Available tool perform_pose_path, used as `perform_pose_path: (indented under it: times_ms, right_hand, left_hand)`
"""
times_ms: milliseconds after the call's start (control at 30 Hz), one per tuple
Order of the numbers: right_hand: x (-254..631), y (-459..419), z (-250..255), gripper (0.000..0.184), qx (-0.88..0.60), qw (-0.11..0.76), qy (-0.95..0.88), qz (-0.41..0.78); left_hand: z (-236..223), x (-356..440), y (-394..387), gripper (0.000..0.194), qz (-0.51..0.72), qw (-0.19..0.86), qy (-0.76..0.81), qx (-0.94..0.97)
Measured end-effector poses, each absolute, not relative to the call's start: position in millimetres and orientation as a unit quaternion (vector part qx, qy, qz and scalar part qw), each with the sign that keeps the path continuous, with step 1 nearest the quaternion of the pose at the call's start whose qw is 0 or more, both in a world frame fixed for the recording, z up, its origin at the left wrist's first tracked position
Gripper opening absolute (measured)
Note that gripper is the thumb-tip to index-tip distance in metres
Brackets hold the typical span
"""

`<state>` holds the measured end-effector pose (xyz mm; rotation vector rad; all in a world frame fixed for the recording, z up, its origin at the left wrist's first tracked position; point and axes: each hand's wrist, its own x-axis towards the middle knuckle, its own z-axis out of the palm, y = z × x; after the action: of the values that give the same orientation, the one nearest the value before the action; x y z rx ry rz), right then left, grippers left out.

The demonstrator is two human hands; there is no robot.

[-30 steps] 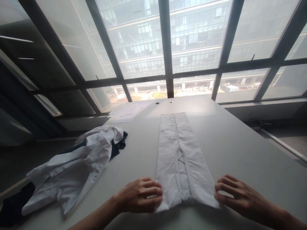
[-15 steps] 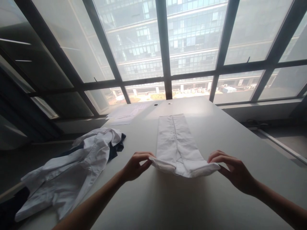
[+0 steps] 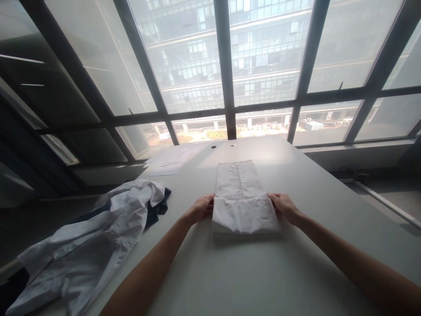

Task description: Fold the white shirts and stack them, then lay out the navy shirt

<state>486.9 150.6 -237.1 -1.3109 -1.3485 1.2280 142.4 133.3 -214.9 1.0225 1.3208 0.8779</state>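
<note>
A folded white shirt (image 3: 243, 215) lies lengthwise on the white table (image 3: 204, 281) in front of me. Its near end is turned up over the far part, and a lengthwise seam shows down the middle of that far part. At the left end of the flap's edge, my left hand (image 3: 203, 209) is closed on the cloth, its fingertips partly hidden. My right hand (image 3: 283, 208) pinches the opposite end of the same edge, with some fingers out of sight beneath it.
To the left, a rumpled heap of white clothes (image 3: 108, 232) with dark blue cloth (image 3: 153, 215) under it hangs over the table edge. Paper sheets (image 3: 167, 160) lie at the far left, near a cable hole (image 3: 213, 147). Large windows (image 3: 263, 57) stand behind.
Both hands have moved away from me and closer together, carrying the shirt's near end over onto its far part. The raised edge now lies down across the shirt.
</note>
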Motion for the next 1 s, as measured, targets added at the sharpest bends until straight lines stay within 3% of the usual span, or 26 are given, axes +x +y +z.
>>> perform_pose_path:
  times_ms: [100, 267, 567, 700, 867, 1000]
  right_hand:
    - [486.3, 151.7, -244.0, 0.035, -0.539, 0.414, -0.550, 0.485]
    - [481.0, 149.3, -247.2, 0.049, -0.497, 0.459, -0.520, 0.522]
    - [479.2, 155.9, -259.6, 0.058, -0.511, 0.465, -0.602, 0.401]
    - [479.9, 158.2, -265.3, 0.061, -0.524, 0.465, -0.634, 0.328]
    - [482.2, 151.2, -263.6, 0.066, -0.555, 0.439, -0.644, 0.290]
    - [483.2, 144.4, -264.8, 0.062, -0.548, 0.412, -0.672, 0.279]
  left_hand:
    - [-214.2, 135.8, 130.0, 0.058, 0.341, 0.596, 0.549, 0.477]
    - [-212.8, 135.0, 124.4, 0.078, 0.331, 0.579, 0.543, 0.510]
    - [-222.4, 147.0, 127.0, 0.056, 0.338, 0.485, 0.606, 0.532]
    - [-209.0, 150.2, 121.5, 0.066, 0.324, 0.410, 0.660, 0.540]
    - [-193.0, 139.9, 96.0, 0.104, 0.238, 0.496, 0.648, 0.526]
    - [-189.8, 129.3, 74.2, 0.109, 0.242, 0.561, 0.550, 0.569]
